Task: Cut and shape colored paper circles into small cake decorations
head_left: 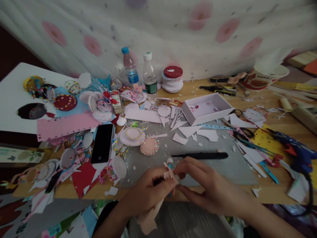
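Note:
My left hand point(156, 186) is closed round a crumpled peach-coloured paper strip point(149, 219), whose torn-looking tail hangs below the table's front edge. The strip's upper end point(168, 172) sticks up between its thumb and fingers. Close on the right, my right hand point(198, 181) has thumb and fingertips drawn together at that end, round a small pale bit that is too blurred to name. Just behind the fingers shows a small blue-and-white object point(169, 162), mostly hidden. Beyond the hands, a black pen-like tool point(203, 155) lies on the grey cutting mat point(215, 172).
A peach scalloped disc point(149, 146) and stacked white discs point(131, 136) lie left of centre, near a phone point(102, 143). Paper scraps surround a white box point(206, 109). Scissors point(244, 134) and a blue glue gun point(294, 148) are at right; bottles point(150, 79) stand behind.

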Available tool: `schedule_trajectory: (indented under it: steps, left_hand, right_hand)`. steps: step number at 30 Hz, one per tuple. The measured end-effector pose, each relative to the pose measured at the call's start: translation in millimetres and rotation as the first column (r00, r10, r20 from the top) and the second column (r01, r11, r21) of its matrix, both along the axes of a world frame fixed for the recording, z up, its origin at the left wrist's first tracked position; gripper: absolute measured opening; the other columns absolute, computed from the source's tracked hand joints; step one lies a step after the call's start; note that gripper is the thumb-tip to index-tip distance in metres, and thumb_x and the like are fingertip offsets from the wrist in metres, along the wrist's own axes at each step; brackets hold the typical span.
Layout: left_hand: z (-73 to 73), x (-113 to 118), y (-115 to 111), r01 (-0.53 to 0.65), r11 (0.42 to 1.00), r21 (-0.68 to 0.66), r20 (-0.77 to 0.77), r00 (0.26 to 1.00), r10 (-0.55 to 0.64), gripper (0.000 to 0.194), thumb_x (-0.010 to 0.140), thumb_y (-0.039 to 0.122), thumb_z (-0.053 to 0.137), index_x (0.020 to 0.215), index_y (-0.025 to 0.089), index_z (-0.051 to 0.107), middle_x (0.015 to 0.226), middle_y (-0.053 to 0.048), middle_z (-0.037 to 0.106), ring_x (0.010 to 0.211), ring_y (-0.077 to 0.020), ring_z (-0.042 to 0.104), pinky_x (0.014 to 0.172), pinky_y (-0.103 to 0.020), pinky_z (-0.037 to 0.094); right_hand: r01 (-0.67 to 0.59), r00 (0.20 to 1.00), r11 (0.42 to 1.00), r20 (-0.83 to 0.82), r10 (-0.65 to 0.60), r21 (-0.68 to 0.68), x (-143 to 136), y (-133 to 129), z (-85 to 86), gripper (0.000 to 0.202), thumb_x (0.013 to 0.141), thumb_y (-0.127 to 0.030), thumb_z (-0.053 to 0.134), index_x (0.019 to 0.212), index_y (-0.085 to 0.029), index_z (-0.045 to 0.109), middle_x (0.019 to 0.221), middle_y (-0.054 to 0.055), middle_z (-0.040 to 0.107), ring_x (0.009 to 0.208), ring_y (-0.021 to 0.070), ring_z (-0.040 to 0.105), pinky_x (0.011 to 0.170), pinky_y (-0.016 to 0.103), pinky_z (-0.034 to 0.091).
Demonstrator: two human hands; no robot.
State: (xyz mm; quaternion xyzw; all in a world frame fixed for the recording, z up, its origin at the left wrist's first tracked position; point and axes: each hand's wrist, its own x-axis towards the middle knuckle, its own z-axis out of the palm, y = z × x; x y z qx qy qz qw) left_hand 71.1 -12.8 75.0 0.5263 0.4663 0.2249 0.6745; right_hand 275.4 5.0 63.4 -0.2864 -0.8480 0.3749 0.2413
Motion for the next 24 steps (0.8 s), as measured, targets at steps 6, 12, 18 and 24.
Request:
schedule_trajectory:
  steps: [6, 12, 18, 24]
  left_hand:
    - [0.9, 7, -2, -0.057, 0.986, 0.156, -0.043, 0.997, 0.064, 0.022, 0.083, 0.023, 0.044, 0.062, 0.019, 0.045, 0.065, 0.002, 0.047, 0.066, -0.0136, 0.044, 0.064, -0.027, 0.033]
    - [-7.4, 16, -5, -0.105, 0.902, 0.418, -0.109, 0.98, 0.164, 0.025, 0.08, 0.014, 0.042, 0.059, 0.02, 0.031, 0.064, 0.002, 0.042, 0.068, -0.014, 0.042, 0.066, -0.028, 0.032]
    - [-4.6, 18, -5, -0.072, 0.902, 0.426, -0.081, 0.99, 0.117, 0.025, 0.082, 0.017, 0.045, 0.061, 0.021, 0.033, 0.065, 0.001, 0.046, 0.068, -0.0149, 0.045, 0.066, -0.029, 0.036]
    - [-5.1, 19, -8, -0.04, 0.837, 0.546, -0.068, 0.993, 0.092, 0.025, 0.093, 0.023, 0.043, 0.068, 0.022, 0.046, 0.074, -0.003, 0.055, 0.077, -0.0192, 0.051, 0.079, -0.035, 0.039]
  right_hand:
    - [0.142, 0.99, 0.989, -0.015, -0.142, -0.042, -6, -7, -5.4, 0.004, 0.095, -0.019, 0.047, 0.099, -0.02, 0.045, 0.088, 0.003, 0.057, 0.079, 0.0145, 0.055, 0.068, 0.025, 0.048]
    - [0.138, 0.976, 0.925, 0.109, -0.187, 0.355, -13, -3, -13.0, 0.019, 0.096, -0.017, 0.037, 0.078, -0.021, 0.041, 0.072, 0.003, 0.052, 0.069, 0.0187, 0.045, 0.057, 0.03, 0.036]
    - [0.071, 0.992, 0.931, 0.069, -0.102, 0.359, -10, -1, -11.9, 0.021, 0.095, -0.016, 0.034, 0.076, -0.022, 0.041, 0.069, 0.002, 0.051, 0.066, 0.0176, 0.043, 0.057, 0.03, 0.033]
    - [0.086, 0.996, 0.97, 0.008, -0.09, 0.226, -12, 1, -9.5, 0.025, 0.099, -0.023, 0.026, 0.082, -0.021, 0.043, 0.073, 0.004, 0.055, 0.067, 0.018, 0.05, 0.06, 0.03, 0.041]
